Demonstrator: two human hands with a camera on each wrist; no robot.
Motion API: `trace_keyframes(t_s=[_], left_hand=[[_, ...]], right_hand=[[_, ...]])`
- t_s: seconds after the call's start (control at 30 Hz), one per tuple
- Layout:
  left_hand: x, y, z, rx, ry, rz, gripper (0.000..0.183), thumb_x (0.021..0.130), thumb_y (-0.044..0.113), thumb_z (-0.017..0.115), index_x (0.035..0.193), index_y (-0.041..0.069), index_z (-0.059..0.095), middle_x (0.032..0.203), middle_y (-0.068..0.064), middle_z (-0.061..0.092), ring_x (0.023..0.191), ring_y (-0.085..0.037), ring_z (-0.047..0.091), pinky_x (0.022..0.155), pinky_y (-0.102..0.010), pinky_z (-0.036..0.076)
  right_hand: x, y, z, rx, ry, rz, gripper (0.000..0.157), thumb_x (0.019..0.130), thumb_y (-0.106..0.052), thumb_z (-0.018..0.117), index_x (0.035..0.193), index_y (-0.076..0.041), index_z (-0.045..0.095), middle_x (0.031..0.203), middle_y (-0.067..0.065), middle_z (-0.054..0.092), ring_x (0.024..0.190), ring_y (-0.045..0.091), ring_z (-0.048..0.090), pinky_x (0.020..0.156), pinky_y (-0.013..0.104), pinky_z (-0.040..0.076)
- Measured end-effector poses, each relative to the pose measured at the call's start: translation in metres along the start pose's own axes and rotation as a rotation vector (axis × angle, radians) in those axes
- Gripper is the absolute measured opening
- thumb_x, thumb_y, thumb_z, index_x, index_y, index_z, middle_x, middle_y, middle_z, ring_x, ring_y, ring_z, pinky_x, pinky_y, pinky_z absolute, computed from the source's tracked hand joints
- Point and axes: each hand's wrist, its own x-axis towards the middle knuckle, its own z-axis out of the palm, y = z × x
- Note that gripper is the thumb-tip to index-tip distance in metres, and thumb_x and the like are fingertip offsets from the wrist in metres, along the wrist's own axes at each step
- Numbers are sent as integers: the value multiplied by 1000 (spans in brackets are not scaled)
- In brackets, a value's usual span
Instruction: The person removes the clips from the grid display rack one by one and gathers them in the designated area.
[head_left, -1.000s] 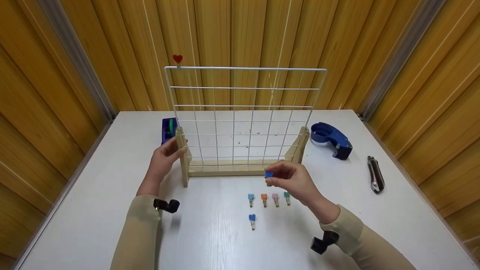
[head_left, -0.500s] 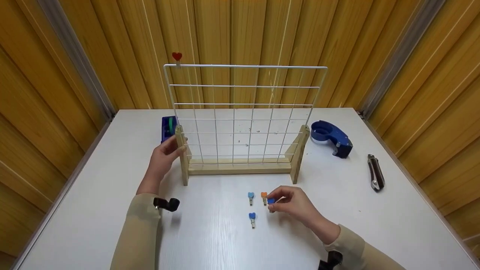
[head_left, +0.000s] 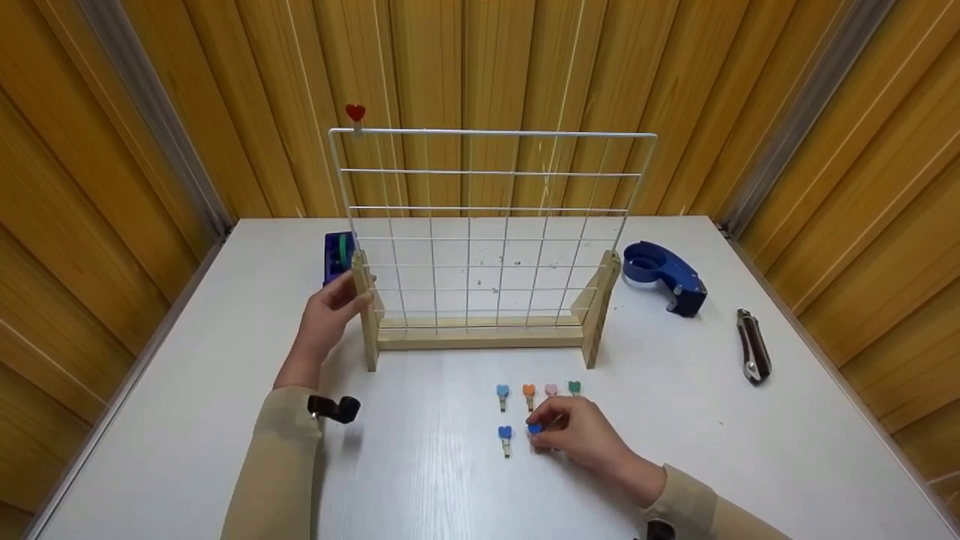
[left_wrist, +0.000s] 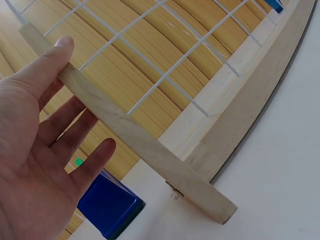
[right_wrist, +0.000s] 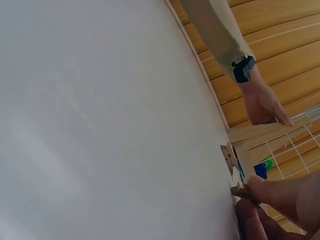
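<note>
A white wire grid [head_left: 487, 208] stands upright on a wooden base [head_left: 480, 341]. My left hand [head_left: 326, 315] grips its left wooden post [left_wrist: 125, 125], thumb on one side and fingers behind. In the right hand [head_left: 581, 435], thumb and fingertips pinch a small clothespin with a blue heart [head_left: 534, 429], down at the tabletop; its wooden end [right_wrist: 241, 190] shows in the right wrist view. Just left lies another blue-heart clothespin [head_left: 505, 439]. Behind these is a row with light blue [head_left: 502, 394], orange [head_left: 529, 394], pink [head_left: 551, 390] and green [head_left: 574, 388] hearts. A red-heart clothespin [head_left: 355, 114] sits on the grid's top bar.
Behind the left post is a blue dispenser with a green roll [head_left: 337, 259]. A blue tape dispenser [head_left: 666, 276] and a dark utility knife [head_left: 753, 347] lie to the right on the white table [head_left: 405, 465]. Yellow corrugated walls [head_left: 487, 67] surround it.
My right hand has brought the blue-heart clothespin from near the base toward me, past the row, down beside the other blue one. My left hand stays on the post.
</note>
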Motion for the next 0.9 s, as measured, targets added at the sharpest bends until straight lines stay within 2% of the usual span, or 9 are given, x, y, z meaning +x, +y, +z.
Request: trace_keyframes(t_s=[0.17,0.4,0.9], left_hand=[[0,-1,1,-6,9,13,60,98,31,72,154,22,50,151,-7,58,146,-22,49,123,-40,39],[0,1,1,17,20,6,63,99,28,71,156,18,45,155,-11,54,147,-26,47,122,-41,40],[0,0,1,5,13,5,63,99,31,71,156,20,47,154,-9,56,147,-24,48,124,-41,38]], right_hand=[[0,-2,1,-62,7,7,19,83,-11,85,100,-11,77,96,3,72,80,13,60,61,17,50],[2,-3,2,-155,12,-3,18,82,-12,86,98,-12,78,92,1,68,78,12,58,62,17,48],[-3,-9,-5,-98,-5,28,28,84,-12,84,109,-6,73,91,3,68,76,12,60,56,18,49]])
